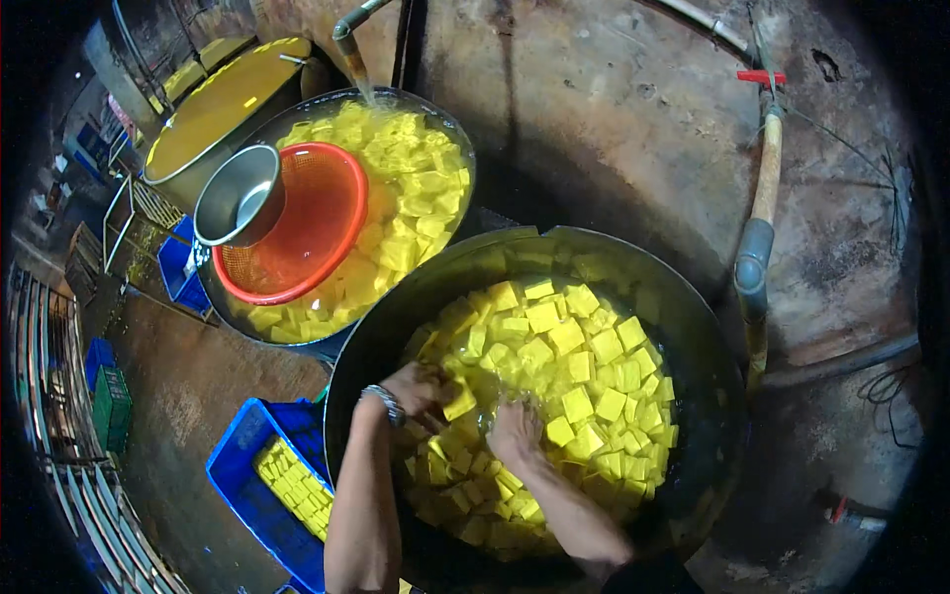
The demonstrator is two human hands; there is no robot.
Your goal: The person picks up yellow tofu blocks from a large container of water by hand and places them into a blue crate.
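Many square yellow blocks (568, 336), which look like tofu, lie in liquid inside a large dark round vat (712, 327) before me. Both my hands reach into it on its left side. At the fingertips of my left hand (417, 393) is one tilted yellow block (459, 401); a silvery band circles that wrist. Whether the fingers grip the block is not clear. My right hand (514, 428) is partly under the liquid, palm down, with its fingertips hidden among ripples and blocks.
A second vat (464, 141) holds more yellow blocks, a red strainer basket (326, 275) and a metal pot (241, 197). Water runs from a pipe (356, 67) into it. A blue crate (252, 482) contains small yellow pieces. Behind stands a vat of brownish-yellow liquid (230, 100). A wall pipe (764, 178) rises at right.
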